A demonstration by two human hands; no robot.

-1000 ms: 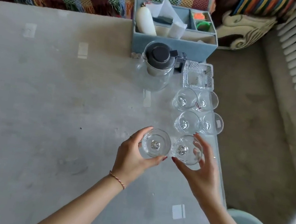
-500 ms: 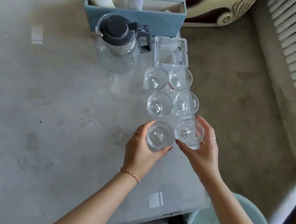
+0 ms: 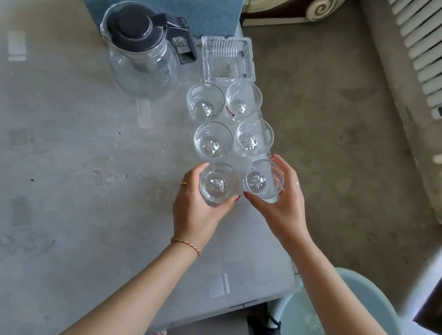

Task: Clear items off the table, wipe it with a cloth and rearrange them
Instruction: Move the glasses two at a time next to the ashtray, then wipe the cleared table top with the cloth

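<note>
Two clear drinking glasses sit at the near end of a double row by the right edge of the table (image 3: 37, 197): the left glass (image 3: 218, 185) is wrapped by the left hand (image 3: 196, 209), thumb and fingers curled round its wall, and the right glass (image 3: 262, 180) is held the same way by the right hand (image 3: 283, 205), so each grip is closed on one glass. Whether their bases touch the table or hang just above it I cannot tell. Beyond them stand four more glasses (image 3: 213, 140) in two pairs, close together, then a ribbed clear glass tray (image 3: 227, 59), and to its left a glass pitcher (image 3: 142, 52) with a dark lid, set against a blue-grey organizer box (image 3: 174, 8). With everything grouped in tidy rows and no cloth in view, this looks like the rearranging step, the last pair of glasses being lined up to finish the rows. The next move likely calls for setting both down gently, in line with the pairs ahead and clear of the table edge, which lies just beside the right glass, then easing the fingers off without knocking the neighbours.
</note>
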